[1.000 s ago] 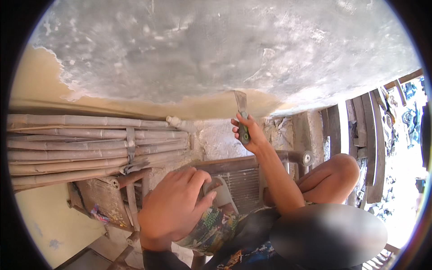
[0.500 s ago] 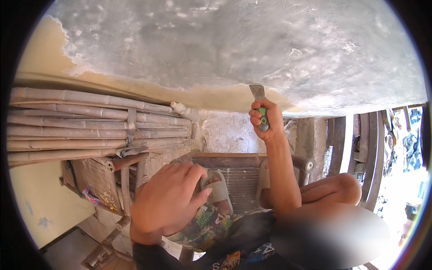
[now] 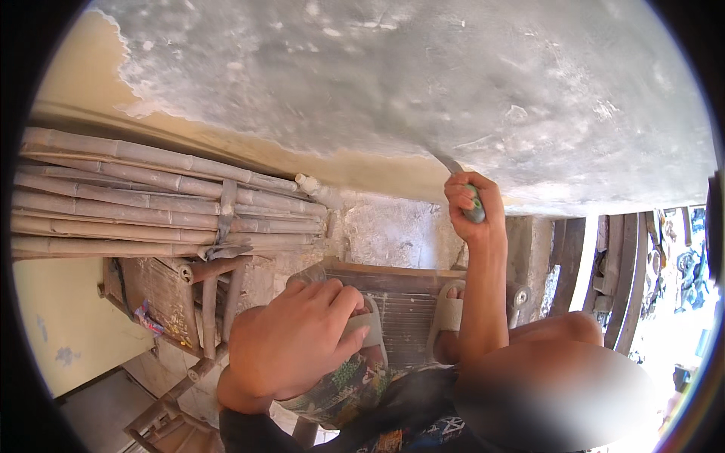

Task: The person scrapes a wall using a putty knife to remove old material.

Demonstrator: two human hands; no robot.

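The right hand (image 3: 485,211) wraps its fingers (image 3: 458,193) around the scraper (image 3: 475,207), whose blade (image 3: 450,162) juts beyond them toward the far gray wall (image 3: 347,75); near left, the left hand (image 3: 291,343) is half-curled, seemingly empty.

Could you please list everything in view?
Wall: one, grey above tan, top.
Scraper: one, green-grey handle, at wall.
Bamboo poles: several, brown, left.
Fitting: one, cream, by poles.
Bamboo furniture: count unclear, brown, lower left.
Slatted bench: one, brown, centre.
Planks: several, brown, right.
Clutter: uncounted, bluish, far right.
Sandals: two, beige, worn, centre.
Patterned shorts: one, green, lower centre.
Shirt: one, black, bottom.
Left hand: one, bare, lower left.
Right hand: one, bare, gripping scraper.
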